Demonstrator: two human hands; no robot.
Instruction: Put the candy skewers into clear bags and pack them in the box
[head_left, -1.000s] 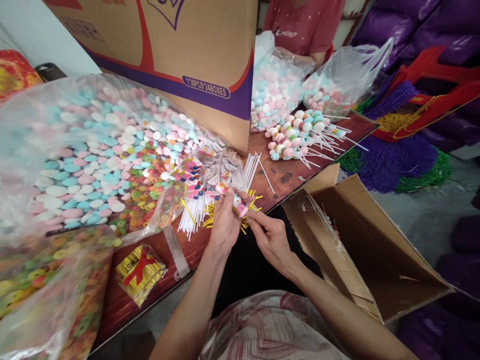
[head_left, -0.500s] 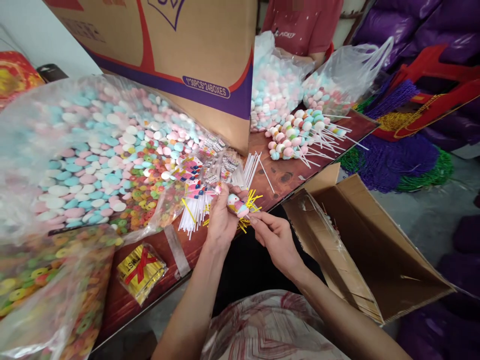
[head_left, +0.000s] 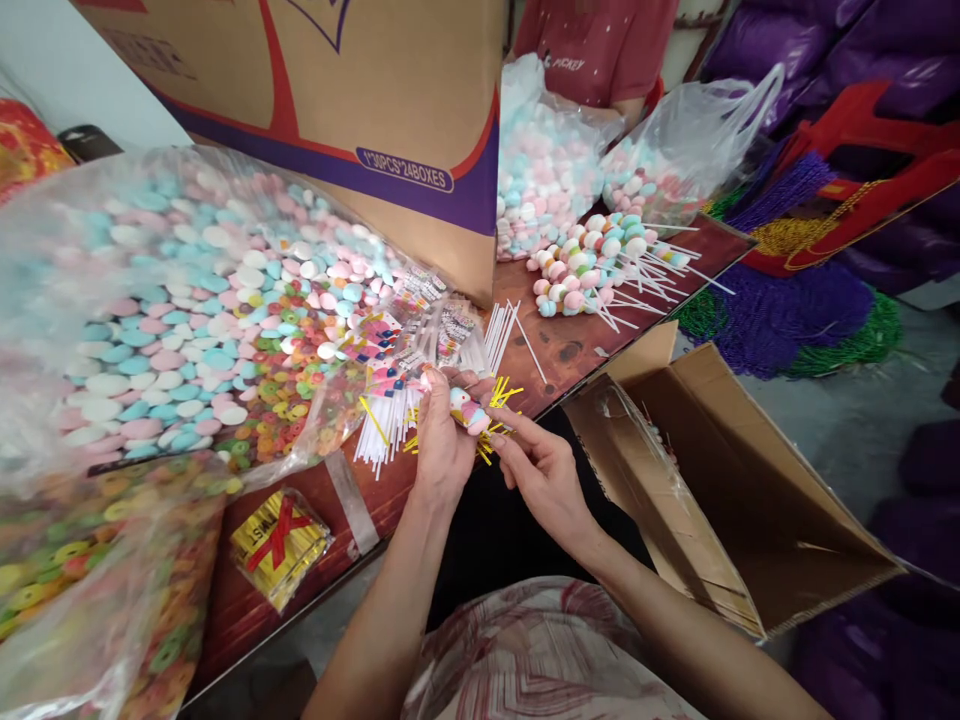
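Extending its earlier-curled forefinger beside glossy yellow twist ties (head_left: 506,390), the right hand (head_left: 541,474), its grip impossible to tell, seems to tend the end of the pastel, rounded candy skewer (head_left: 469,411) that the left hand (head_left: 441,440) pinches over the reddish-brown table (head_left: 577,345).

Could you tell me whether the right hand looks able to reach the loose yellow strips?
Probably yes: the right hand is beside the loose yellow strips, nothing visibly between, though it seems busy with the held candy.

The pale top (head_left: 517,650) bears reddish-pink streaks, the legwear (head_left: 517,545) is black, and the forearms (head_left: 394,590) are bare.
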